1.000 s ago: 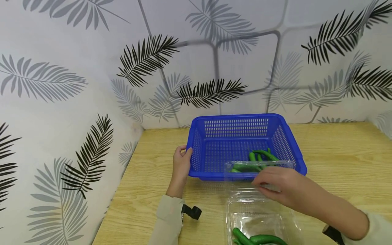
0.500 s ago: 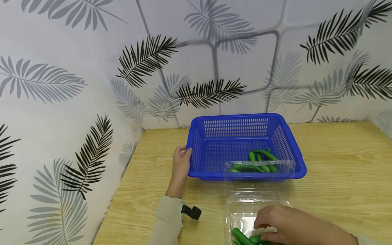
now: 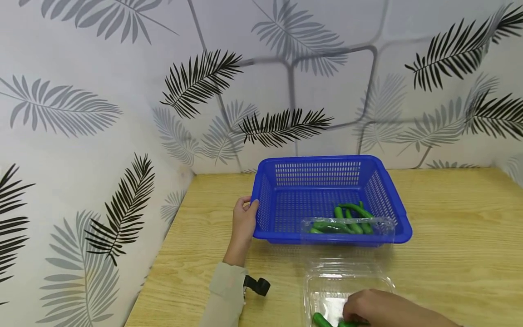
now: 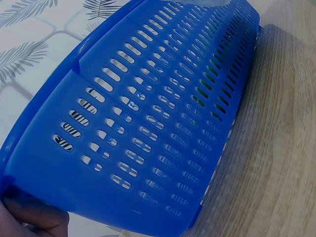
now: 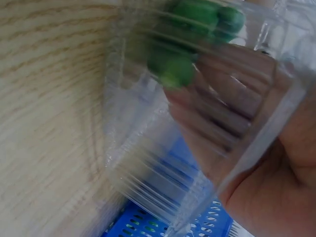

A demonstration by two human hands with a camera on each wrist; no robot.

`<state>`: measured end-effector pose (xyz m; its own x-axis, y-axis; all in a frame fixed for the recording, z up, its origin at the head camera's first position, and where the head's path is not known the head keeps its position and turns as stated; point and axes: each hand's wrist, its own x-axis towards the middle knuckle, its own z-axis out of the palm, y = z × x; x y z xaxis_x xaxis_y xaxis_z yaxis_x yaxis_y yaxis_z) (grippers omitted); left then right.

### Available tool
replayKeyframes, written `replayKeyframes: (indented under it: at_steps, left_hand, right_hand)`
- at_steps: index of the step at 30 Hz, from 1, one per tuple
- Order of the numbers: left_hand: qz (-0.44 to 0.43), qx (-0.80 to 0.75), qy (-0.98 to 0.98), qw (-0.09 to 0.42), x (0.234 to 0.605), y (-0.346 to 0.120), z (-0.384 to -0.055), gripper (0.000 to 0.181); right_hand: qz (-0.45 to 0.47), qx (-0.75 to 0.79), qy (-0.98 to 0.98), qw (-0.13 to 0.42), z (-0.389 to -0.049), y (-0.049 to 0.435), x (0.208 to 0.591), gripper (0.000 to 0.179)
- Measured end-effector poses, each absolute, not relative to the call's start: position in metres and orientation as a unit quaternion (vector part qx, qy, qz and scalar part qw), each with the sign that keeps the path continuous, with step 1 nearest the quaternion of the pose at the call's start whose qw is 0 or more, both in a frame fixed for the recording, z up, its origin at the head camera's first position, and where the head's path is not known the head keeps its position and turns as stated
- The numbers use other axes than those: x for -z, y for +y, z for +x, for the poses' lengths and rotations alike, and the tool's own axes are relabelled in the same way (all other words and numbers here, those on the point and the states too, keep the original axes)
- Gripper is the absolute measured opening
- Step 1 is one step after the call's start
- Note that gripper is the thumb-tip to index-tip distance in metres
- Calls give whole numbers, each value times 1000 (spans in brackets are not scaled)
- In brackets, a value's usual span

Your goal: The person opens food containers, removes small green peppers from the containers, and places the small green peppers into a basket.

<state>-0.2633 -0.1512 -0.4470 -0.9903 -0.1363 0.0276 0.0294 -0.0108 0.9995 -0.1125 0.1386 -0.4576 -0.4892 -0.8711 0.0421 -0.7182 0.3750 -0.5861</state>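
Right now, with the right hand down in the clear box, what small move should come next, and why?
Probably the right hand closes on a green pepper in the clear box and lifts it; peppers already lie in the blue basket, which the left hand holds.

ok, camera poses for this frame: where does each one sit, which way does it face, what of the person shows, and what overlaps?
Head: worn on the head, faces forward and down at the table; shows the blue basket, clear tray, left hand, right hand and both forearms.
Left wrist: low beside the basket, facing along its slotted wall; only a fingertip shows.
Right wrist: faces the right hand inside the blurred tray, at green vegetables.
Shared: all three show the basket and wooden tabletop.
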Motion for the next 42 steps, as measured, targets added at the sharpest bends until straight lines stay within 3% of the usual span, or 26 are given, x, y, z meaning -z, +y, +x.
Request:
replayKeyframes:
  at_steps: [4,11,18,25,33,37,42]
  left_hand:
    - [46,709,-702,48,448,-151,-266,31]
    - [52,709,-702,32,447,-153,-263,31]
    - [55,709,-702,43,447,-153,-262,31]
    - [50,710,-701,46,447,-153,-265,29]
    - [51,709,-702,46,446,-152,-265,31]
    - [53,710,-701,46,446,-152,-265,30]
    - [54,712,-699,42,447,-151,-265,29]
  right_hand:
    - [-449,280,833,163,-110,137,457,4]
    - [-437,262,846,154,-108,134,453,9]
    - [-393,263,867,158,-116,141,421,13]
    - [-453,271,849,2,-128,146,393,26]
    - [-441,287,833,-171,-147,159,354,27]
    - [-409,274,845,-210,-162,167,336,29]
    - [-375,252,865,-219,-179,173,328,41]
